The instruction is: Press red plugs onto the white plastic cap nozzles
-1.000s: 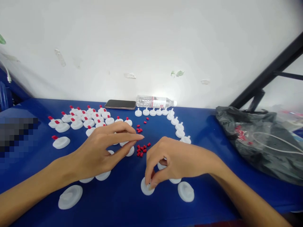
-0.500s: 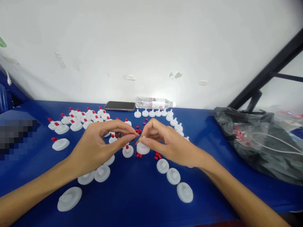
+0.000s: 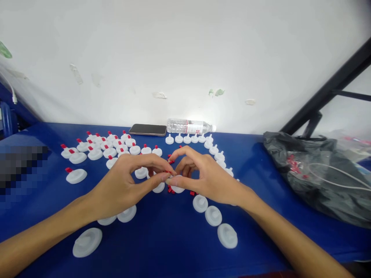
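Note:
Between the thumb and forefinger of my left hand (image 3: 131, 183) is a small red tip cap (image 3: 168, 172). Close against it, my right hand (image 3: 199, 172) grips a white nozzle lid (image 3: 177, 189), its thumb across the front of the lid and its forefinger raised. The two hands' fingertips meet, and the lid's nozzle is hidden behind them. Loose red tip caps (image 3: 192, 193) lie on the blue table below and behind the fingers. Left of my hands stand several white lids with red tips (image 3: 95, 154), partly covered by my left hand.
Bare white lids curve along the right (image 3: 219, 156) and lie near the front (image 3: 227, 235) and front left (image 3: 87, 242). A phone (image 3: 148, 129) and a plastic bottle (image 3: 189, 126) lie by the wall. A dark plastic bag (image 3: 327, 193) holding a bag of red caps (image 3: 295, 165) covers the right side.
My left fingertips, with the red tip cap, have come right to meet my right fingers. The white lid's nozzle, visible before, is now covered. The view has shifted slightly.

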`<state>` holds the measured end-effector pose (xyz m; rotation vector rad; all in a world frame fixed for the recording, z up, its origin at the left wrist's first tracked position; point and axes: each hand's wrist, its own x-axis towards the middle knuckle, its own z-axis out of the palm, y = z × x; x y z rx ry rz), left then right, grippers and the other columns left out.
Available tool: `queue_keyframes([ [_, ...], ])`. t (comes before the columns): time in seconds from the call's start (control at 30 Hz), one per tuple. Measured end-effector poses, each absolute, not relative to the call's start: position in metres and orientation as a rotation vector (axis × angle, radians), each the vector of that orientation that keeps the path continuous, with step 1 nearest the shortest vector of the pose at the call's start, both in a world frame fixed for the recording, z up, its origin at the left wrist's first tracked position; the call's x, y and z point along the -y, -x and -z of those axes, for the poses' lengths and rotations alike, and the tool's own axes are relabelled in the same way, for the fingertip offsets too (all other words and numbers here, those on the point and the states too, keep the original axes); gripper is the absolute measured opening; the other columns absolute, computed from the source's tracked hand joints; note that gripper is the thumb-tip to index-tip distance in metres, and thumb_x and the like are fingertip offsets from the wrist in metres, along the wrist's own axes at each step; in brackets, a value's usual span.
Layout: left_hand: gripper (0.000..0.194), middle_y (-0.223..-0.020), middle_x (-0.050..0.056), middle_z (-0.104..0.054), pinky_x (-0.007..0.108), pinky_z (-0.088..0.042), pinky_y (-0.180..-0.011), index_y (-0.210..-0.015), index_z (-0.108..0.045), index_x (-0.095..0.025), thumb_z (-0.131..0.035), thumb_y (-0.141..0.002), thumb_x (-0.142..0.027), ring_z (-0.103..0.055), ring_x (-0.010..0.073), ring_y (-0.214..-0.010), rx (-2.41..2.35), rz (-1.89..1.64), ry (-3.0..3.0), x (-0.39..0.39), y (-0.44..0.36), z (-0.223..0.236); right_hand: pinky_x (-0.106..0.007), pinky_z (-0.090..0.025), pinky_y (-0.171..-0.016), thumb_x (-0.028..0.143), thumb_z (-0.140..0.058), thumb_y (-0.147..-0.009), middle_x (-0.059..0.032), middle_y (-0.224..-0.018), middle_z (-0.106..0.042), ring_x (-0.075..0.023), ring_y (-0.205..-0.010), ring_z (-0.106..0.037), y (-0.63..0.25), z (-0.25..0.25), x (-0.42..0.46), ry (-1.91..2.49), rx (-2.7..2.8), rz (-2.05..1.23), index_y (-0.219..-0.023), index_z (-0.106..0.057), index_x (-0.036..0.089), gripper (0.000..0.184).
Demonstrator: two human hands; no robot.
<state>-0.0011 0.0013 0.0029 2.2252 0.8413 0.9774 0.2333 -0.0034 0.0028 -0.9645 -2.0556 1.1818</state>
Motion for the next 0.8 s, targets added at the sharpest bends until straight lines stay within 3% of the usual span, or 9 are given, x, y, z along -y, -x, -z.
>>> queue_keyframes([
  [0.17,0.014,-0.084,-0.006,-0.079,0.019,-0.054,-0.064,-0.099,-0.078,-0.028,-0.066,-0.095,-0.022,-0.068,0.0095,-0.067,-0.844,-0.967,-2.221,0.001,0.001,-0.001,-0.026,-0.051,-0.065,0.041,-0.075,-0.093,0.0058,-0.085,-0.072,-0.0141,-0.077,-0.069,-0.233,0.000,0.000,0.973,1.984,-1.244,-0.120,-0.057,0.030,0.034],
  [0.43,0.012,-0.068,-0.010,-0.074,0.016,-0.048,-0.055,-0.100,-0.077,-0.029,-0.070,-0.093,-0.022,-0.062,0.0052,-0.053,-0.863,-1.037,-2.363,0.003,-0.002,-0.002,-0.024,-0.048,-0.059,0.041,-0.079,-0.089,0.0066,-0.087,-0.068,-0.0112,-0.069,-0.065,-0.231,0.008,-0.002,0.983,1.875,-1.269,-0.114,-0.062,0.030,0.033],
  [0.63,0.013,-0.079,-0.007,-0.078,0.016,-0.051,-0.057,-0.100,-0.078,-0.030,-0.068,-0.094,-0.023,-0.065,0.0066,-0.059,-0.916,-1.020,-2.329,-0.002,-0.003,0.001,-0.030,-0.056,-0.072,0.041,-0.078,-0.090,0.0017,-0.095,-0.076,-0.0170,-0.083,-0.073,-0.231,0.005,-0.001,0.964,1.852,-1.276,-0.109,-0.065,0.027,0.027],
  [0.8,0.010,-0.082,-0.006,-0.078,0.018,-0.050,-0.053,-0.098,-0.079,-0.030,-0.071,-0.092,-0.032,-0.063,0.0078,-0.056,-1.013,-1.057,-2.312,-0.003,-0.001,0.002,-0.036,-0.059,-0.089,0.036,-0.089,-0.079,-0.0001,-0.101,-0.077,-0.0202,-0.096,-0.075,-0.231,0.007,-0.002,0.852,1.844,-1.350,-0.114,-0.064,0.027,0.044],
])
